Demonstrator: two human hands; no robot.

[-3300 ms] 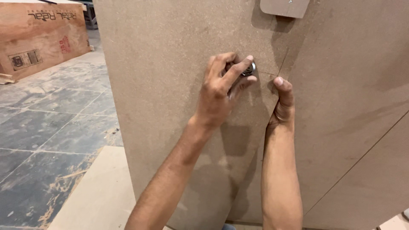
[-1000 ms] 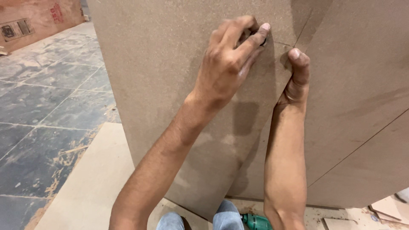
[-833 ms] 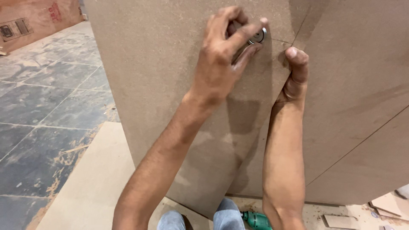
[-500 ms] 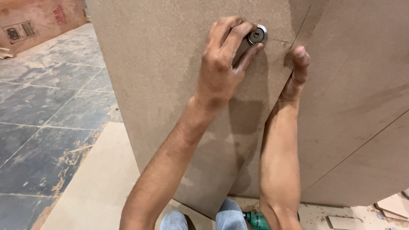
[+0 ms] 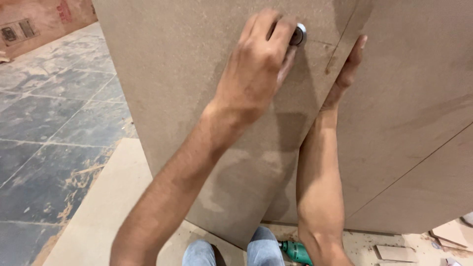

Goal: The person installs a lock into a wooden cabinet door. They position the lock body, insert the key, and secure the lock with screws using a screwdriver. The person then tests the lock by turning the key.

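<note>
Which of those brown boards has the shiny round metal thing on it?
The nearer upright board, under the left hand. Its round metal fitting sits near the right edge, gripped by the fingers; the boards behind show none.

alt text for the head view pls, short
The left hand presses a small round metal fitting against an upright brown fibreboard panel, while the right hand grips the panel's edge. A green power tool lies on the floor below.

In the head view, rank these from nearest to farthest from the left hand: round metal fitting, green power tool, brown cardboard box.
1. Round metal fitting: at the left hand fingertips, on the upright brown board.
2. Green power tool: on the floor below, by the knees.
3. Brown cardboard box: far upper left, across the tiled floor.
</note>
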